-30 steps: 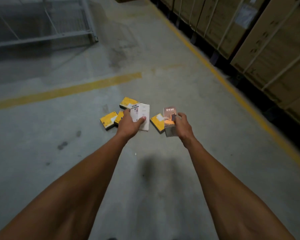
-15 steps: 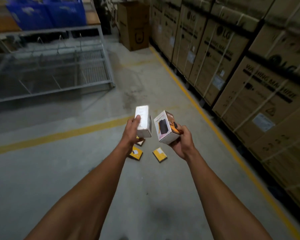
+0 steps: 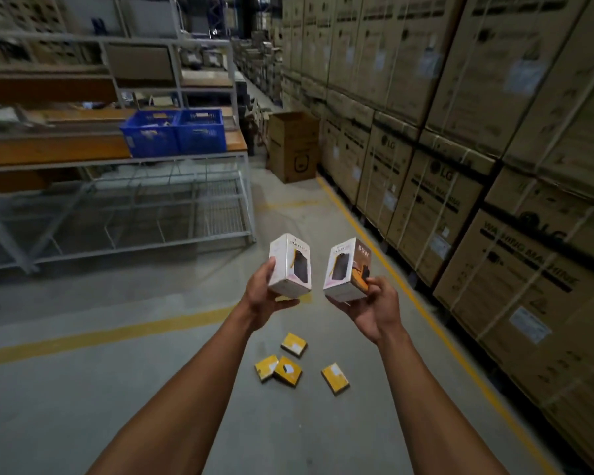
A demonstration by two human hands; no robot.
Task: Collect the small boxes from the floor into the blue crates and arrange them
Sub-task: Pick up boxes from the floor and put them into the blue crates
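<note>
Grip-hidden bases, 2 white boxes [image 3: 290, 265]

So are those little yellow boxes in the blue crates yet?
No, still out. Four yellow boxes lie on the floor; the blue crates sit far off on the rack.

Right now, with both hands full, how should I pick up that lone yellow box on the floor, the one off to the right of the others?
The lone yellow box lies flat on the floor, apart from the other three, so its edges are free. Come from above and pinch its two long side edges; its flat, thin shape probably leaves nothing else to hold.
</note>
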